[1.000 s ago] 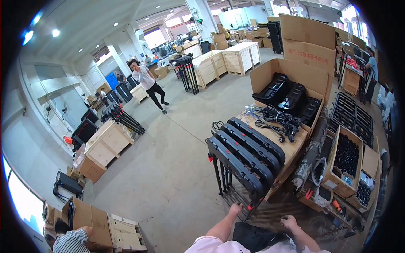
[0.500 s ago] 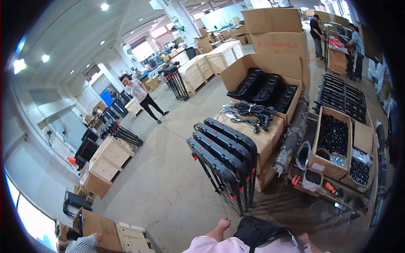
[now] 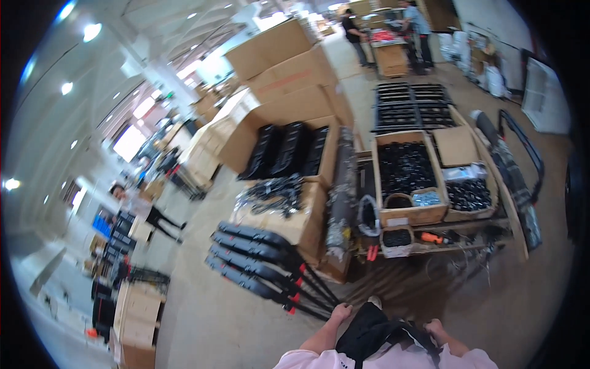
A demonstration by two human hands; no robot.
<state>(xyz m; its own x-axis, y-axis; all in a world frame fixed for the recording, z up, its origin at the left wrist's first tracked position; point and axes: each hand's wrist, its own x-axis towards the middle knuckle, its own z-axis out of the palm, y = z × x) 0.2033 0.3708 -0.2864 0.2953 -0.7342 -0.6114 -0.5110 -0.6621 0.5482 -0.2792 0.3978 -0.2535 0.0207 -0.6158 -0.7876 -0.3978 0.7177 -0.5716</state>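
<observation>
My left hand [image 3: 342, 312] hangs in front of me, fingers curled in a loose fist with nothing visible in them. It is nearest to the lower legs of several black folding frames [image 3: 258, 261] with red parts, which stand side by side. My right hand [image 3: 435, 327] is low beside the dark cloth [image 3: 375, 335] at my front; blur and the angle hide whether its fingers are closed. To the right of the frames, an open carton [image 3: 332, 144] holds long black moulded parts [image 3: 289, 147]. Bundled black cables [image 3: 270, 195] in clear plastic lie on a closed carton [image 3: 307, 218].
Ahead and right, a low bench carries a box of small black parts [image 3: 405, 169], an orange-handled tool [image 3: 432, 237] and black racks [image 3: 412, 106]. A patterned roll [image 3: 341, 203] leans beside the cartons. One person [image 3: 144, 206] stands left; two others work at a far table [image 3: 391, 58].
My view has turned right, so the frames and cartons sit further left and the bench nearer the middle. My right hand has come further into view.
</observation>
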